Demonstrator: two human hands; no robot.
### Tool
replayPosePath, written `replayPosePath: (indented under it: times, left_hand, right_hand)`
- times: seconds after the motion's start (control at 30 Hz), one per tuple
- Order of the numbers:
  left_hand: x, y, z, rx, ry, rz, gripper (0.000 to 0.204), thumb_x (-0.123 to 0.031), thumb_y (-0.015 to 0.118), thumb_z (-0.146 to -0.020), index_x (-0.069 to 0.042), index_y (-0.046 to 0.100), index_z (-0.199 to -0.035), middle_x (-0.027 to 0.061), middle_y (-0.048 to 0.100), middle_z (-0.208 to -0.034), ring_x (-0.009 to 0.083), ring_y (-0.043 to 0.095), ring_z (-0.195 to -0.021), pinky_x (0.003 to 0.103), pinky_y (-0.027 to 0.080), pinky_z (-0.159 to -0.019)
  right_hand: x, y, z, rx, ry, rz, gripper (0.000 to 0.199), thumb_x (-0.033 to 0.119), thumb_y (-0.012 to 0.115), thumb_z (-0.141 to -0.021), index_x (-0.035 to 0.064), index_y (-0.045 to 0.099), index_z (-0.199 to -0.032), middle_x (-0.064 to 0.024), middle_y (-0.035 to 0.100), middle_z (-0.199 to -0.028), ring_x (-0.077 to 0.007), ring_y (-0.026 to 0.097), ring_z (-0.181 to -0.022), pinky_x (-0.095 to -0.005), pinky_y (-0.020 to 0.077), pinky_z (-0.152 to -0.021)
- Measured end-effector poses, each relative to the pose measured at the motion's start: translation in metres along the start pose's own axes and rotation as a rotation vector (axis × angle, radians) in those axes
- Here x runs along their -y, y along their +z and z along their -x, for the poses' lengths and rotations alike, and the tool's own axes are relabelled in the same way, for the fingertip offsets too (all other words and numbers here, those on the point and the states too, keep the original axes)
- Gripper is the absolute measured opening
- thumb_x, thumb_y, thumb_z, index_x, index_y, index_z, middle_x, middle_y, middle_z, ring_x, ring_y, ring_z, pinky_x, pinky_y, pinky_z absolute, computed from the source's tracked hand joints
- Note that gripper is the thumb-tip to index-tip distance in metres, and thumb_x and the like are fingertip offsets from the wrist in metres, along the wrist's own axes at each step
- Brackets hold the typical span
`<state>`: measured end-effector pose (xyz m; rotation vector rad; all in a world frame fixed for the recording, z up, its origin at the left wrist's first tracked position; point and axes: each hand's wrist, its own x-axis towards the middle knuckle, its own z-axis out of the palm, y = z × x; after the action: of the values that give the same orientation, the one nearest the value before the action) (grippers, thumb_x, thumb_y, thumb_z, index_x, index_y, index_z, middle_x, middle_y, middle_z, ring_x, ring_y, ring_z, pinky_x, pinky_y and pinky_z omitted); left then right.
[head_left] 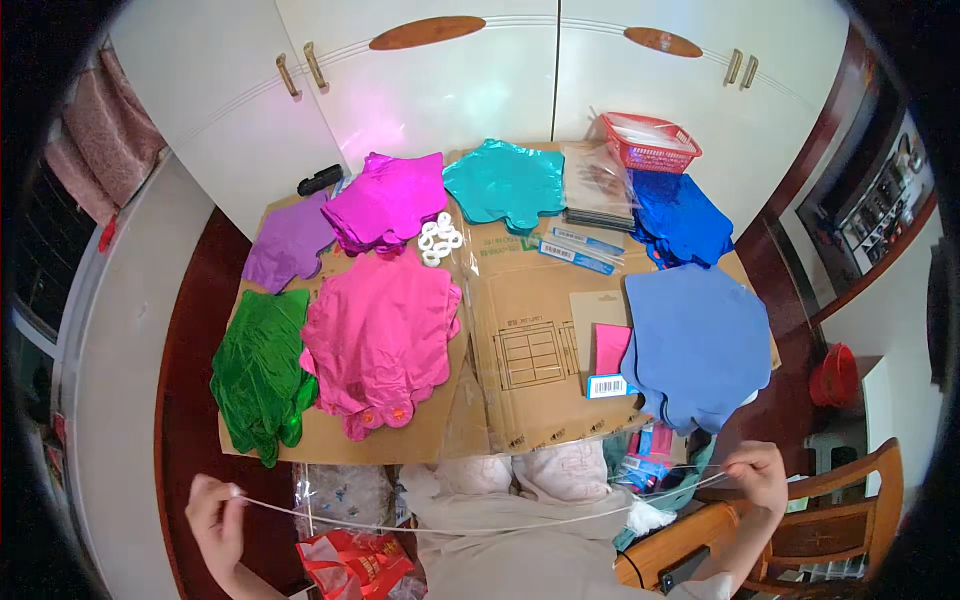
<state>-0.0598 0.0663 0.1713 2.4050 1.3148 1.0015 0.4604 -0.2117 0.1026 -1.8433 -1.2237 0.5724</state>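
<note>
A thin white cord [420,530] hangs in a shallow curve across my lap. One end is pinched between the thumb and fingers of my left hand [214,515], out past the cardboard's near left corner. My right hand [760,474] is closed on the other end, above the wooden chair. Both hands are off the cardboard [535,290]. Nearest my left hand lies a stack of shiny green foil-like sheets [262,365]. A large pink stack [380,335] sits beside it. Matte blue-grey sheets [697,335] overhang the cardboard edge closest to my right hand.
Purple [290,240], magenta [388,195], teal [507,183] and dark blue [683,215] stacks line the back. Small white coils [437,240] lie between them. Clear bags [598,185] stand by a red basket [650,145]. A wooden chair [830,530] is at right, a red bag [355,565] below left.
</note>
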Motion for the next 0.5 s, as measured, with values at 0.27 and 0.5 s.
replayPosePath:
  times: [0.27, 0.5]
  left_hand:
    - [-0.021, 0.080, 0.010, 0.902, 0.063, 0.498, 0.009, -0.010, 0.066, -0.070, -0.003, 0.062, -0.074, 0.0093, 0.057, -0.065, 0.0226, 0.055, -0.061, 0.032, 0.042, -0.055]
    - [-0.069, 0.140, 0.021, 1.154, -0.019, 0.806, 0.017, -0.019, 0.056, -0.083, -0.002, 0.062, -0.084, 0.0073, 0.058, -0.072, 0.0155, 0.055, -0.066, 0.028, 0.042, -0.057]
  right_hand:
    - [0.003, 0.066, 0.025, 0.390, 0.224, 0.529, 0.032, 0.027, 0.060, -0.078, 0.0078, 0.059, -0.103, -0.0138, 0.058, -0.103, -0.0292, 0.055, -0.095, -0.0362, 0.0451, -0.080]
    - [0.074, 0.212, -0.015, 0.653, -0.266, -0.446, 0.032, 0.017, 0.054, -0.083, 0.0023, 0.050, -0.112, -0.0140, 0.056, -0.106, -0.0259, 0.054, -0.098, -0.0346, 0.0411, -0.084]
